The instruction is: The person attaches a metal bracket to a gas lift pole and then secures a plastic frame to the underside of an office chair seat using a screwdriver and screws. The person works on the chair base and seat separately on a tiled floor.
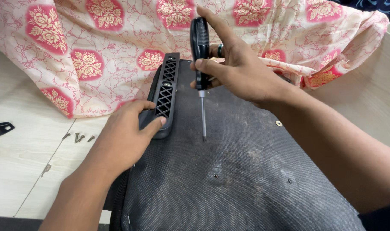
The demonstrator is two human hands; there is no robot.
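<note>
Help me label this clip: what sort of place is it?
Probably a home floor used for a repair, not a workshop: pale floor tiles, a floral cloth, loose screws, and a screwdriver over a dusty black fabric panel.

Screwdriver (200, 47): glossy black plastic handle, thin bright metal shaft. Black fabric panel (246, 171): coarse woven cloth, matt, dusty and scuffed; lattice handle piece (166, 92) of matt black moulded plastic. Loose screws (78, 137) of dull metal on smooth pale wood-grain floor (23, 171); printed floral cloth (118, 42) soft, thin, matt.
</note>
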